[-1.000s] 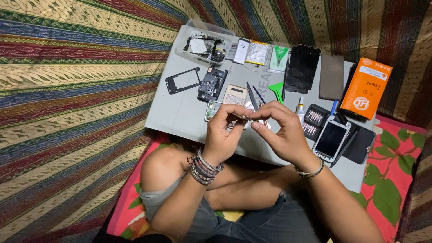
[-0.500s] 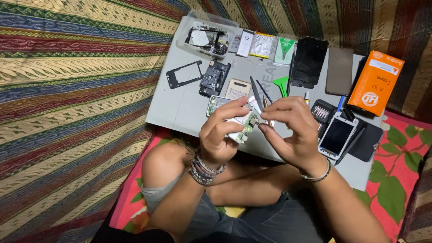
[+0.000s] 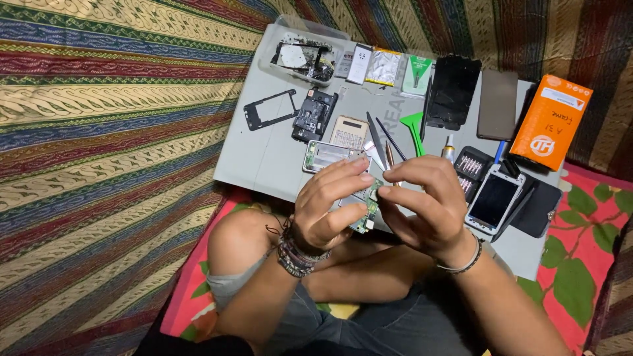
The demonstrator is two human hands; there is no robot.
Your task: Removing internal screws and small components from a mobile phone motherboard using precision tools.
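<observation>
1. Circuit board [image 3: 366, 209], small and green, sits between the two hands above the person's lap, just in front of the near edge of the grey work mat [image 3: 264, 165]. The left hand [image 3: 328, 209] pinches it, thumb underneath and fingers curled over the top. A loose pinch could let it drop onto the crossed legs or the red floral cushion [image 3: 580, 264], where a part this small is easily lost.

2. The right hand [image 3: 422, 207] is curled, fingertips bent inward and touching the board's right edge. Whether it grips the board or only steadies it I cannot tell. If both hands pull or twist against each other, the thin board could flex and crack.

3. Bare fingertips cover much of the board, so contacts or tiny components could be smeared or knocked.

4. Tweezers [image 3: 377, 142], a thin dark probe [image 3: 391, 139] and a green pry tool [image 3: 415, 128] lie just beyond the knuckles. A forward sweep of either hand could scatter them.

5. A smartphone [image 3: 493, 201] rests near the right wrist at the mat's near edge, beside a case of screwdriver bits [image 3: 469, 169]. An elbow shift could nudge the phone off or spill the bits.

6. The phone chassis [image 3: 328, 155] just behind the left fingers could be bumped too.
</observation>
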